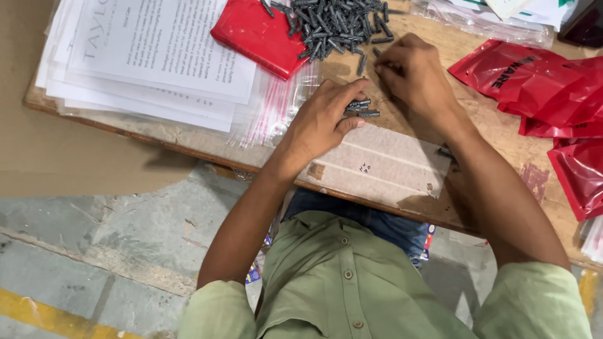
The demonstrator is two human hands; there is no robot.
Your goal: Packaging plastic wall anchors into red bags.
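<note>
Bench (402, 169): screws (360, 107) in L fingers (342, 94).

one pile of dark screws (336, 25), one stack of printed sheets (151, 53), several red bags (540, 85).

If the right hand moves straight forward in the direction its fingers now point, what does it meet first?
Probably a loose dark screw on the board just ahead of the right hand, then the pile of screws on the red bag. Depth is unclear.
</note>
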